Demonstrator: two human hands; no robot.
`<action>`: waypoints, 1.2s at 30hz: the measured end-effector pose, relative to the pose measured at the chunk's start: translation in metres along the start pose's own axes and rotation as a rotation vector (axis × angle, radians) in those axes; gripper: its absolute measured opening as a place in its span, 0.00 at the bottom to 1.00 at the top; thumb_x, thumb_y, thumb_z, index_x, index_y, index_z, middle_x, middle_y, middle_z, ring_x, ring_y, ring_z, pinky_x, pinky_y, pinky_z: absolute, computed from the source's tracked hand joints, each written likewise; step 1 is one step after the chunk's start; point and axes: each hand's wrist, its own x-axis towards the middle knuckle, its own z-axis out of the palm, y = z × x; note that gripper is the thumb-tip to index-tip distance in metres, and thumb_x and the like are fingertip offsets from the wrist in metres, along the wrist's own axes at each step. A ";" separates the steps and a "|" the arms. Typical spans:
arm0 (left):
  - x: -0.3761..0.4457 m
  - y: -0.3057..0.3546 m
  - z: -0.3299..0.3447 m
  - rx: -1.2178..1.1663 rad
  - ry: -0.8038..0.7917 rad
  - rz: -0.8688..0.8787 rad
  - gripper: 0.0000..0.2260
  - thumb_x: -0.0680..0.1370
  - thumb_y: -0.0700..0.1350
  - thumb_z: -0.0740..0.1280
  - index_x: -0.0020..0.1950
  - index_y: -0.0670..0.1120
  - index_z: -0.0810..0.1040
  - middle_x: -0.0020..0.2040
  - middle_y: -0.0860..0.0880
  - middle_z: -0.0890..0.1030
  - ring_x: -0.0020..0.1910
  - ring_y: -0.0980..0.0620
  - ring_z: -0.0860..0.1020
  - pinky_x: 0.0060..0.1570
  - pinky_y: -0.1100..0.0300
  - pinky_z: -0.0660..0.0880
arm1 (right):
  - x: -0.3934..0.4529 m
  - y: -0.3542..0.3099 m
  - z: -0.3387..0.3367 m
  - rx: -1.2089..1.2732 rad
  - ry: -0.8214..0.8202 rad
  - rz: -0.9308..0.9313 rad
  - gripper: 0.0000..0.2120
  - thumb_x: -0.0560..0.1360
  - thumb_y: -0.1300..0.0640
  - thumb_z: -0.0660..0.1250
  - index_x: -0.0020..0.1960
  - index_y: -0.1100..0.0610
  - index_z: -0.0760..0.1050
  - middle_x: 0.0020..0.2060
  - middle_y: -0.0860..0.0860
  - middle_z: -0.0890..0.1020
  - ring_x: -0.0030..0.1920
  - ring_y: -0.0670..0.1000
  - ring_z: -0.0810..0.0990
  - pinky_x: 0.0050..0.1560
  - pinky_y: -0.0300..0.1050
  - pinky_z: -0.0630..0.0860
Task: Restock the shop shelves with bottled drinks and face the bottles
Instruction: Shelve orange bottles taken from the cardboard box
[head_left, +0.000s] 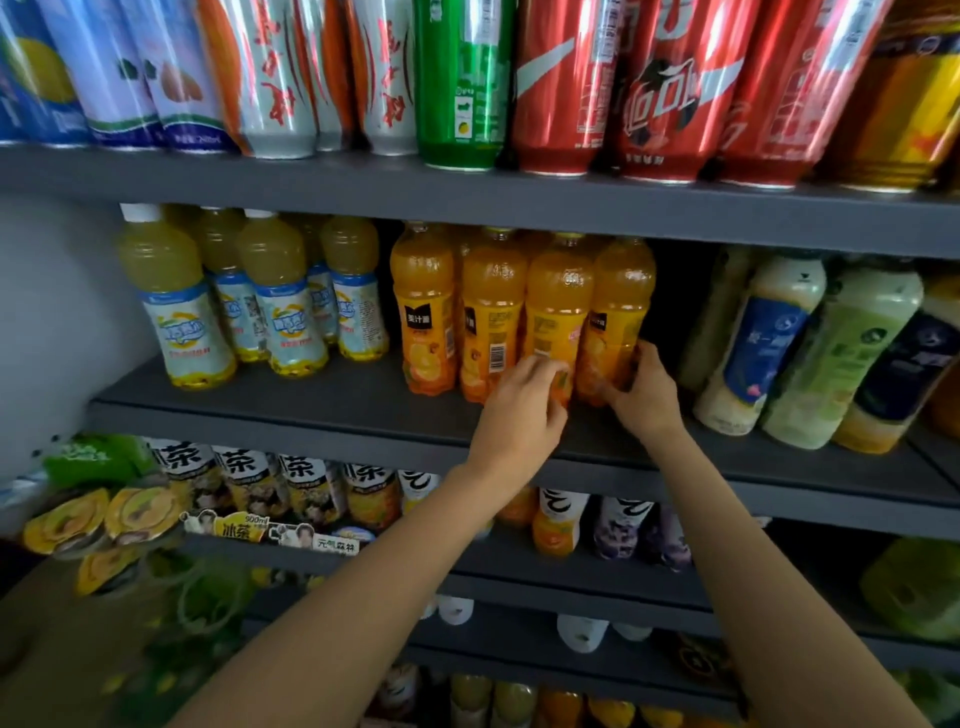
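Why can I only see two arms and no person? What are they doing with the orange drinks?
The camera is worn on the person's head, so the one picture shows what they see looking forward and down: their own arms reaching to a shop shelf. No machine here, just bare hands.

On that shelf stand pale yellow bottles on the left, four orange juice bottles in the middle, and white and green bottles on the right. Cans stand on the shelf above.

The left hand curls round the bottom of the third orange bottle. The right hand grips the fourth orange bottle. One orange bottle shows its barcode, so the person is probably turning labels forward.
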 end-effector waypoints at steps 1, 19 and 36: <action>-0.005 -0.006 -0.005 0.020 0.009 0.002 0.15 0.75 0.36 0.63 0.62 0.44 0.74 0.60 0.46 0.74 0.58 0.48 0.73 0.56 0.56 0.72 | 0.005 0.000 0.006 -0.017 0.026 0.001 0.30 0.72 0.59 0.71 0.69 0.62 0.63 0.62 0.61 0.74 0.62 0.60 0.73 0.60 0.50 0.69; -0.189 -0.136 -0.123 0.155 0.212 -0.455 0.10 0.75 0.35 0.63 0.56 0.40 0.75 0.55 0.42 0.74 0.50 0.43 0.74 0.47 0.49 0.74 | -0.153 -0.111 0.114 0.197 0.308 -0.533 0.13 0.72 0.69 0.58 0.56 0.64 0.69 0.51 0.56 0.69 0.50 0.47 0.70 0.48 0.35 0.67; -0.698 -0.306 -0.156 0.185 -0.618 -1.570 0.15 0.80 0.45 0.56 0.64 0.42 0.70 0.59 0.42 0.77 0.58 0.44 0.76 0.55 0.55 0.70 | -0.503 0.080 0.509 -0.603 -1.462 -0.073 0.16 0.77 0.59 0.59 0.64 0.62 0.69 0.51 0.55 0.72 0.62 0.60 0.72 0.61 0.50 0.68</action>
